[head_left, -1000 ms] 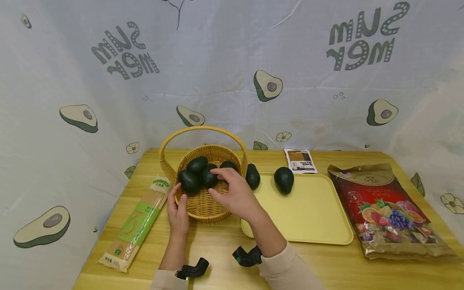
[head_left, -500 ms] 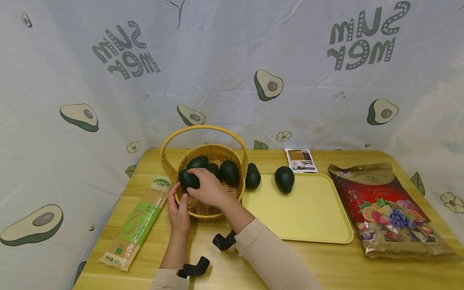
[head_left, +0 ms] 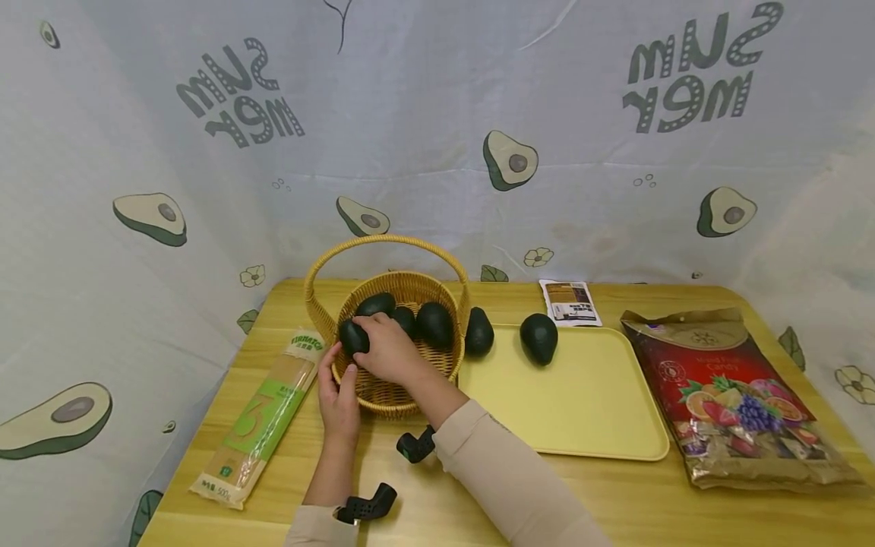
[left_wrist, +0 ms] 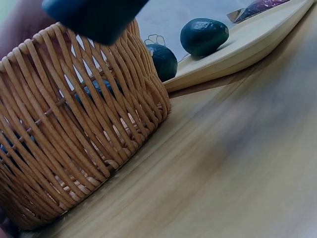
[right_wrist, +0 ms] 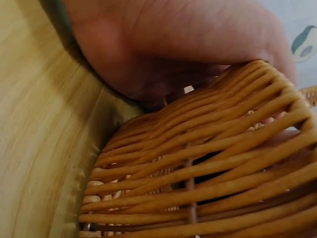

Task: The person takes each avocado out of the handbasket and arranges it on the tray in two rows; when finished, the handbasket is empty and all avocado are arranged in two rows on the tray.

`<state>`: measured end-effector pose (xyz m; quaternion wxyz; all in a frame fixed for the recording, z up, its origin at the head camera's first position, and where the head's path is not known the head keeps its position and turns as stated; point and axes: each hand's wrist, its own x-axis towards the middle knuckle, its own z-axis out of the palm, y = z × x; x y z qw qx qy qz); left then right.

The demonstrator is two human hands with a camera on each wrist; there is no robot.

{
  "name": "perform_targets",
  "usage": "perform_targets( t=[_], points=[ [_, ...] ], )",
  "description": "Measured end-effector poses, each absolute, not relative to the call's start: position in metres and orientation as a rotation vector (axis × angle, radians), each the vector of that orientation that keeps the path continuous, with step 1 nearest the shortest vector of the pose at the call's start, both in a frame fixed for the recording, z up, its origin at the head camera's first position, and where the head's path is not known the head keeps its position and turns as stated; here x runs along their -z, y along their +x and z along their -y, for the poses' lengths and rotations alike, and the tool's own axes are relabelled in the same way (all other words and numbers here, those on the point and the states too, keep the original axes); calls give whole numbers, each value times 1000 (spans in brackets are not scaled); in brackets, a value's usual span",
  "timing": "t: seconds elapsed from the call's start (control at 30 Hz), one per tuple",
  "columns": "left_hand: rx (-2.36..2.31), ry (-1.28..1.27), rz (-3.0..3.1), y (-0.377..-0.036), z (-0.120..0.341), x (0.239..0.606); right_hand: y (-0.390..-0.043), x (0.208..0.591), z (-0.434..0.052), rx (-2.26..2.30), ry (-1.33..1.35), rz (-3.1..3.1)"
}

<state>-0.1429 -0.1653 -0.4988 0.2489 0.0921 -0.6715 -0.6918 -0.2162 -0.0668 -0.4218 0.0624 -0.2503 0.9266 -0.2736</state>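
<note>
A yellow wicker basket with a tall handle stands on the table, several dark green avocados inside. My right hand reaches in from the right and grips an avocado at the basket's left side. Behind that hand lie another avocado, a partly covered one and a third on the right. My left hand holds the basket at its front left, thumb by the rim; its palm shows large against the weave in the right wrist view. The basket's side fills the left wrist view's left half.
Right of the basket, a pale yellow tray bears one avocado; another avocado sits between basket and tray. A pasta packet lies left, a candy bag far right, a small sachet behind the tray.
My right hand has moved left from over the basket's middle and taken hold of the left avocado. It has uncovered the right-hand avocado in the basket. The left hand has stayed put.
</note>
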Motion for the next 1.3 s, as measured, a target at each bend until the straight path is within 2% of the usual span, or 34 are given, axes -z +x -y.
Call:
perform_targets(
  t=[0.5,1.3],
  points=[
    [1924,269,1814,-144,165,496,-217,421,63,906,-774,-2807],
    [1909,285,1858,-142,165,493,-182,388,7,1594,-586,-2581]
  ],
)
